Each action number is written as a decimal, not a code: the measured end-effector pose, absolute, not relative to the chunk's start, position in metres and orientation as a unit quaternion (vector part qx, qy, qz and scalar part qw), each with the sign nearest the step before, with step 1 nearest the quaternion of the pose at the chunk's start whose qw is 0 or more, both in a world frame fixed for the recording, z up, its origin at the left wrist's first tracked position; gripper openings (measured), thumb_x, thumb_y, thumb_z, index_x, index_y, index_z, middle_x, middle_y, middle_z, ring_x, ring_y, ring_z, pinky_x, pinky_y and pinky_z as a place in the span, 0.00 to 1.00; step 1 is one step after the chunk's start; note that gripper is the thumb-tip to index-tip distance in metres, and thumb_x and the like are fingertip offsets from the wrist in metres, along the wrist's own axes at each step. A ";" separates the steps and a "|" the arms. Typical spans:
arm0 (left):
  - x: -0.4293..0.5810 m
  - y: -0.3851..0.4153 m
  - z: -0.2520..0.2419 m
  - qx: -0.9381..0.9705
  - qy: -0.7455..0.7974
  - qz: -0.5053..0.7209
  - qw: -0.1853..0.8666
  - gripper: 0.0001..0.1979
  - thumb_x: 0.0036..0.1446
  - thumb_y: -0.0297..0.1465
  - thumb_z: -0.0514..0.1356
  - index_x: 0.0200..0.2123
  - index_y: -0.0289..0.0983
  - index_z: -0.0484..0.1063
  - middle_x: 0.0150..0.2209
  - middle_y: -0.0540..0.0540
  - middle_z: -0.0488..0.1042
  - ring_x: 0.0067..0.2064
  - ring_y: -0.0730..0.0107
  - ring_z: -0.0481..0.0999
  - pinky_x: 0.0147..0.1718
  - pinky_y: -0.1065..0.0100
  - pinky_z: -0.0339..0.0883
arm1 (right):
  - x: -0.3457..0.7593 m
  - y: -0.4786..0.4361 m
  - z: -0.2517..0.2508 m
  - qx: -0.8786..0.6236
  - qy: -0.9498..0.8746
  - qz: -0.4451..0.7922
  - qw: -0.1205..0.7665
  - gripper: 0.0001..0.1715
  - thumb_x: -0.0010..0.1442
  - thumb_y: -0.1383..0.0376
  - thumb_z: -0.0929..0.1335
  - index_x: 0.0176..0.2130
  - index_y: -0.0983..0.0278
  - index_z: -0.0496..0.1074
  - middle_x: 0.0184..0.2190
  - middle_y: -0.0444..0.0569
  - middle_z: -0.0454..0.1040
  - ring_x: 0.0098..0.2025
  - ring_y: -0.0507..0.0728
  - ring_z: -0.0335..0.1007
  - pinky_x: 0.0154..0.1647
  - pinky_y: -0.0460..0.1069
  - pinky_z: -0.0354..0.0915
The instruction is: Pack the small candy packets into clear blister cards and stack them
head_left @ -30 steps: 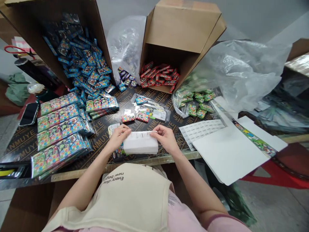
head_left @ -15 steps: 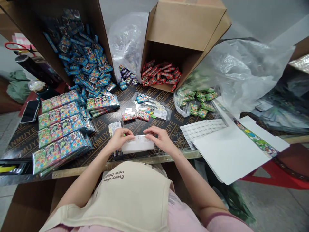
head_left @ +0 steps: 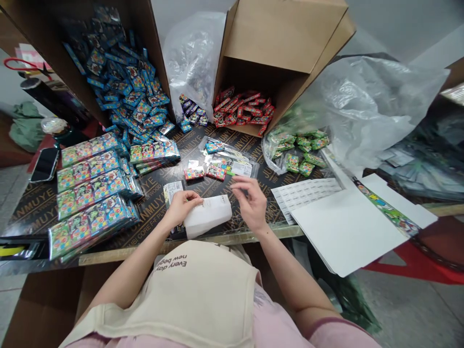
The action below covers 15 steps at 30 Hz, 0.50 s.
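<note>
Handling a white packet (head_left: 210, 216) appears to be the step in hand. Left hand (head_left: 184, 205) pinches its upper edge; the packet extends below and rightward from those fingertips. Right hand (head_left: 251, 202) is free of it, fingers loosely parted just beyond its right end. Small red boxes (head_left: 216, 171) lie farther out, between both hands' fingers. Next move probably calls for a steady left pinch while the right regains the edge. Versus half a second ago: right fingers are off the upper edge; packet is more slanted.
</note>
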<state>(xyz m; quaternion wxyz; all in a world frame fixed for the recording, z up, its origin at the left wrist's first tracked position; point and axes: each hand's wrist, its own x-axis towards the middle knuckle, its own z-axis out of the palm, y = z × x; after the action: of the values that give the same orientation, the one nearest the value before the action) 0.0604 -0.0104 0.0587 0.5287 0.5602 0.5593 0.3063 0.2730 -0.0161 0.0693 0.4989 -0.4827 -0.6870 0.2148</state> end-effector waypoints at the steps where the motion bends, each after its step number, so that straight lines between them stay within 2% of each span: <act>1: 0.061 -0.011 0.059 0.566 0.555 0.304 0.528 0.12 0.47 0.39 0.62 0.23 0.35 0.74 0.20 0.51 0.70 0.23 0.73 0.64 0.24 0.72 0.54 | 0.273 -0.015 0.070 -0.490 -0.692 0.207 0.488 0.16 0.61 0.65 0.65 0.50 0.57 0.71 0.48 0.51 0.73 0.51 0.60 0.67 0.53 0.57 0.61; 3: 0.063 -0.011 0.059 0.584 0.542 0.304 0.523 0.11 0.48 0.38 0.61 0.22 0.36 0.74 0.20 0.51 0.71 0.24 0.72 0.65 0.26 0.71 0.56 | 0.270 -0.014 0.068 -0.465 -0.746 0.231 0.418 0.29 0.61 0.65 0.66 0.61 0.57 0.60 0.49 0.51 0.72 0.51 0.60 0.67 0.53 0.57 0.61; 5: 0.065 -0.011 0.059 0.612 0.527 0.311 0.501 0.11 0.49 0.37 0.61 0.21 0.36 0.73 0.21 0.51 0.71 0.26 0.71 0.66 0.29 0.70 0.58 | 0.265 -0.012 0.062 -0.419 -0.798 0.265 0.343 0.34 0.62 0.66 0.65 0.64 0.57 0.54 0.43 0.48 0.75 0.46 0.58 0.70 0.50 0.55 0.62; 7: 0.066 -0.011 0.059 0.628 0.521 0.316 0.484 0.12 0.49 0.37 0.61 0.20 0.36 0.73 0.21 0.50 0.72 0.27 0.71 0.67 0.31 0.70 0.59 | 0.260 -0.012 0.055 -0.400 -0.815 0.272 0.319 0.33 0.63 0.67 0.63 0.65 0.56 0.54 0.37 0.46 0.76 0.41 0.56 0.71 0.47 0.54 0.63; 9: 0.066 -0.011 0.058 0.618 0.523 0.319 0.492 0.12 0.50 0.37 0.61 0.21 0.36 0.73 0.21 0.50 0.72 0.26 0.71 0.66 0.29 0.70 0.59 | 0.257 -0.013 0.049 -0.402 -0.814 0.249 0.338 0.32 0.63 0.67 0.63 0.64 0.56 0.54 0.35 0.45 0.77 0.40 0.56 0.70 0.47 0.54 0.63; 15: 0.067 -0.014 0.054 0.540 0.531 0.313 0.573 0.14 0.47 0.40 0.62 0.23 0.34 0.73 0.19 0.52 0.68 0.21 0.76 0.60 0.21 0.72 0.52 | 0.253 -0.018 0.045 -0.366 -0.830 0.175 0.382 0.26 0.64 0.70 0.62 0.60 0.54 0.63 0.39 0.45 0.79 0.41 0.55 0.72 0.55 0.57 0.60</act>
<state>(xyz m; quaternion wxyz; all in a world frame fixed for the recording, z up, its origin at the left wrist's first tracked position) 0.0666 -0.0141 0.0540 0.5729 0.5402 0.5311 0.3131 0.2534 -0.0176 0.0452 0.3821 -0.3664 -0.8302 0.1748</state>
